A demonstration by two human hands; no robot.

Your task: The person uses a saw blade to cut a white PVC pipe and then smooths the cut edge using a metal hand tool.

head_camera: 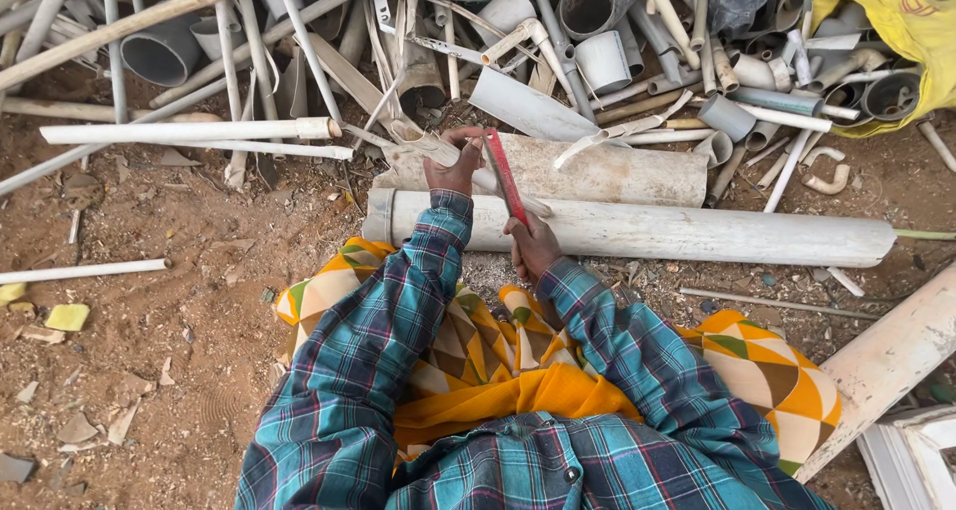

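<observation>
Step in hand: sawing, as judged; red-framed saw (505,176) laid across the front pipe (637,233), blade resting on its top.
Left hand (453,168): grip closed on the far end of the saw, just above the second, dirtier pipe (588,171).
Right hand (531,246): grip clamped on the near end of the saw, touching the front pipe.
Place of pipe: lying on the red dirt ground (179,271), just in front of the knees, scrap pile (597,32) behind.
Depth of cut: cannot tell, hidden by saw and hands.
Next move, as judgement: needs steady strokes, straight across, with the pipe kept from rolling.
</observation>
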